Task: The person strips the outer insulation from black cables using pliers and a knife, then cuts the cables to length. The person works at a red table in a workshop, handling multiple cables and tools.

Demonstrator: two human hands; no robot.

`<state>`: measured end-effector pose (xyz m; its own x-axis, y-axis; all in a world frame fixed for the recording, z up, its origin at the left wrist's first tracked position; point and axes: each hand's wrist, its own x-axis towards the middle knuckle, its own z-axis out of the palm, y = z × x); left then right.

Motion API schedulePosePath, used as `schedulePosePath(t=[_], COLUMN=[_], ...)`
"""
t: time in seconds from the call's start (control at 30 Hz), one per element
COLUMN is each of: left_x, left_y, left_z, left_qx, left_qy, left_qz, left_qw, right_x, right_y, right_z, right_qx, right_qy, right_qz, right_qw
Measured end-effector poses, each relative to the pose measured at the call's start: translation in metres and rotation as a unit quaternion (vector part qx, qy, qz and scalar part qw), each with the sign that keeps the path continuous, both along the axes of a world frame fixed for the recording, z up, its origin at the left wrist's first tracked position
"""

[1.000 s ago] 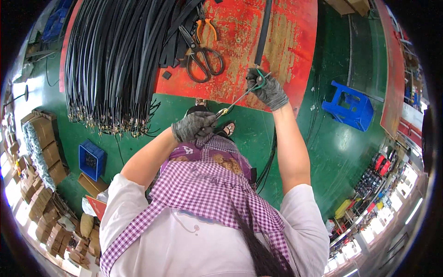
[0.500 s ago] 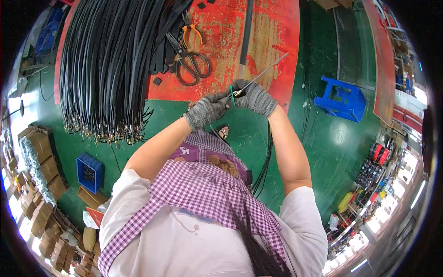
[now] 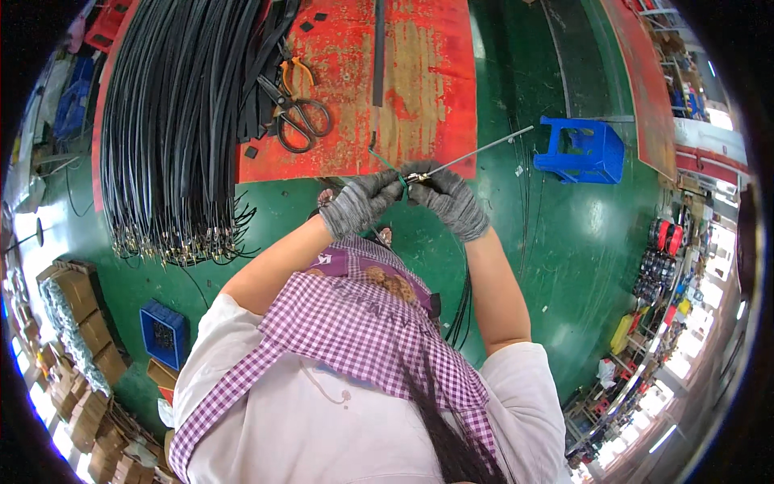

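Both of my hands wear grey knit gloves and meet just off the near edge of the worktable. My left hand [image 3: 359, 202] is closed in a pinch at a thin green tie [image 3: 387, 164], whose one end sticks up toward the table. Close beside it, my right hand [image 3: 453, 205] is closed around the base of a thin grey rod [image 3: 484, 148] that slants up to the right. A small shiny metal fitting [image 3: 416, 177] shows between the hands at the rod's lower end. The fingertips hide the exact grip and how the tie runs around the fitting.
A thick bundle of black cables [image 3: 173, 121] covers the left of the red worktable [image 3: 347, 81]. Black-handled scissors [image 3: 303, 125] and orange-handled pliers [image 3: 296, 75] lie beside it. A dark strip [image 3: 379, 56] lies farther right. A blue stool [image 3: 582, 152] and blue crate [image 3: 164, 332] are on the green floor.
The view has shifted, so the table sits farther left. The rod has tilted flatter toward the right. The green tie's free end now extends up and left from my left fingers.
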<state>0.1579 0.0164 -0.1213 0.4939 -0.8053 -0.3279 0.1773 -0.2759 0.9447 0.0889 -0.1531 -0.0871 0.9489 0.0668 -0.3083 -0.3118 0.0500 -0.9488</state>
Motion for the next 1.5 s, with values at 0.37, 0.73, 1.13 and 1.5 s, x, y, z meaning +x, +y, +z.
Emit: schedulePosePath(t=[0.37,0.73,1.13,1.5], left_x=[-0.07,-0.095,-0.083,0.139], left_y=[-0.006,-0.026,-0.014,-0.085], left_z=[0.005,-0.029,0.007,-0.062], left_qx=[-0.133,-0.171,-0.093,-0.041], left_qy=[-0.057,0.551,-0.1,0.309], left_qz=[0.016,0.134,-0.165,0.189], left_qw=[0.989,0.805,0.977,0.931], right_x=[-0.079,-0.1,-0.12,-0.128], right_y=[0.014,0.002,0.024,0.068], right_z=[-0.021,-0.002,-0.037,-0.035], right_qx=[0.126,-0.048,0.106,0.127], right_qy=[0.0,-0.101,-0.111,0.167], right_qz=[-0.081,0.002,-0.182,-0.208], right_qw=[0.989,0.994,0.971,0.955])
